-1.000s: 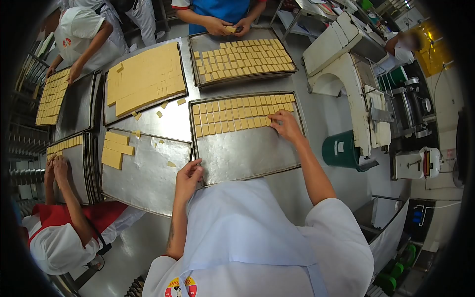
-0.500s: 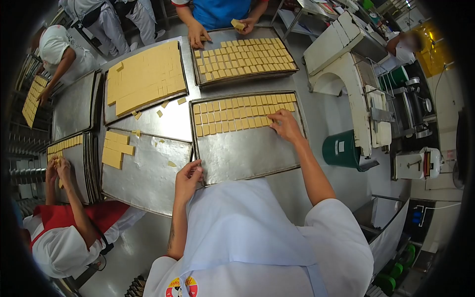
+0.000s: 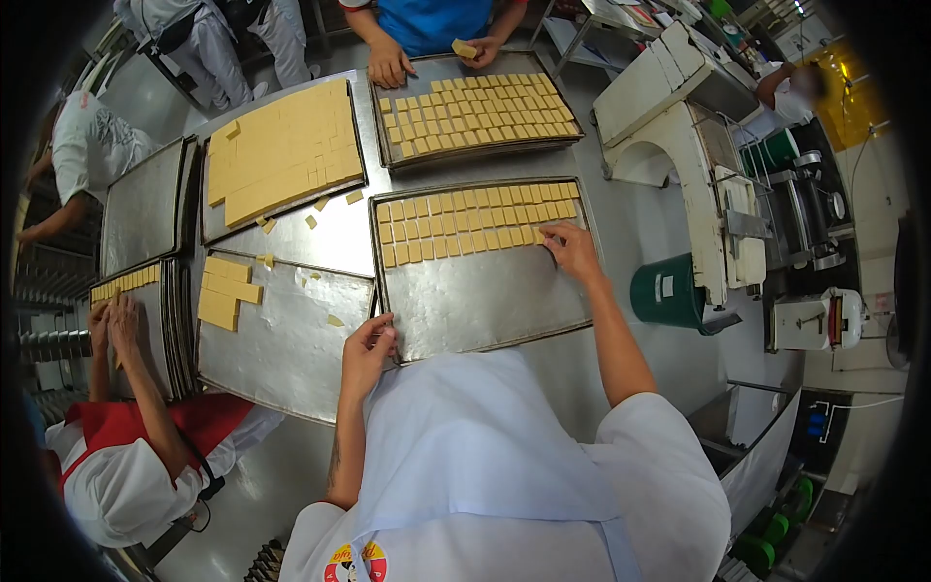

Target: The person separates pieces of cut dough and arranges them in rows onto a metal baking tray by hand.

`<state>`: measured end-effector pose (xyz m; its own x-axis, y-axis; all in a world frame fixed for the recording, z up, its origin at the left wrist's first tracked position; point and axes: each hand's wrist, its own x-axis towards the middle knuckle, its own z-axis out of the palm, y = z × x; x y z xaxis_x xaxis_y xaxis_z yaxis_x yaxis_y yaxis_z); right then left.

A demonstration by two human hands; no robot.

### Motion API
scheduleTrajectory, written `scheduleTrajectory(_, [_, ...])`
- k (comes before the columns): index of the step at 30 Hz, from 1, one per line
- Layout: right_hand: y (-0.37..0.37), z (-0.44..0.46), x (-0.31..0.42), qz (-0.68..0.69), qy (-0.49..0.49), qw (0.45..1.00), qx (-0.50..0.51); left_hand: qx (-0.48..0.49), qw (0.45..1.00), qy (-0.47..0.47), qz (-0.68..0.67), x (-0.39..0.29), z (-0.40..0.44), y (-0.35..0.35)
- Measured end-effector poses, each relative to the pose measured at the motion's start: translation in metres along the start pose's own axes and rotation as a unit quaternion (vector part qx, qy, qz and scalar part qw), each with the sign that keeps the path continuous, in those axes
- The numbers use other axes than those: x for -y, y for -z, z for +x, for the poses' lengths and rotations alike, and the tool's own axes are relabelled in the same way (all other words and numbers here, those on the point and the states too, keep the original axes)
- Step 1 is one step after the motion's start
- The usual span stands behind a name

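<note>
view: head.
right hand [image 3: 570, 250]: reaching over the front tray [image 3: 461, 308]; thumb and fingers are closing on the end piece [image 3: 537, 235].
end piece: lying at the right end of the nearest row, partly hidden by the fingertips; cannot tell whether it is touching the metal.
piece shape: small block, pale yellow, matte, doughy, straight-cut edges.
piece axis: neighbours are pointing their long axis away from the wearer, tilting slightly; end piece is too covered to tell.
rows: three are running side to side; the nearest is stopping short of the tray's right rim.
front tray: thin metal, scuffed shiny base, raised dark rim, long axis running side to side; near part is showing bare.
left hand [image 3: 367, 356]: curling half closed at the tray's near left corner; cannot tell if it is gripping the rim.
left side: slab [image 3: 286, 150] is lying flat, smooth, scored by cuts; cut strips [image 3: 229, 291] are sitting on the bare-topped tray below it.
across: co-worker's hand [image 3: 478, 50] is holding a piece beside the far tray [image 3: 427, 75].
</note>
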<state>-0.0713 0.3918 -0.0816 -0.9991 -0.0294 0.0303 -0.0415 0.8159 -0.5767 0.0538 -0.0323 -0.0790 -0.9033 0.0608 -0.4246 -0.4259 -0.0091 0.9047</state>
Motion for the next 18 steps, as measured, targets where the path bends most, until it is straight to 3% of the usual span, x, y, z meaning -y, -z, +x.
scheduleTrajectory(13, [-0.012, 0.001, 0.001, -0.013, 0.051, 0.998, -0.028, 0.007, 1.0, -0.004, 0.0, 0.014, 0.006, 0.002])
scheduleTrajectory(18, [-0.01, -0.001, 0.01, -0.053, 0.047, 0.997, 0.001, -0.015, 0.997, -0.045, 0.054, 0.012, 0.004, 0.002])
